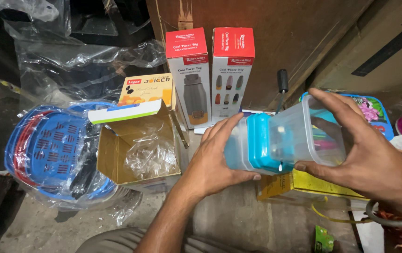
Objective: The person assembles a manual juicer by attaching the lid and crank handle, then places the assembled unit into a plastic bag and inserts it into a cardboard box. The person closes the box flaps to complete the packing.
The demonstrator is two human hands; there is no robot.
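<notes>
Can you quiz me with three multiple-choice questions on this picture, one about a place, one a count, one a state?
1. Where is the open cardboard box?
A) beside the blue baskets
B) on the tall boxes
C) in a hand

2. How many tall bottle boxes stand upright?
A) one
B) two
C) four

3. The clear container is:
A) lying on the floor
B) held in both hands
C) inside the box

Answers: 1 A, the baskets lie just left of it. 2 B, two stand together. 3 B, left hand and right hand grip it.

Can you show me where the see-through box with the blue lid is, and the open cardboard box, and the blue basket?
see-through box point(304, 136), head view, its clear side wall
open cardboard box point(109, 157), head view, its brown side wall
blue basket point(53, 147), head view, its slotted bottom
</notes>
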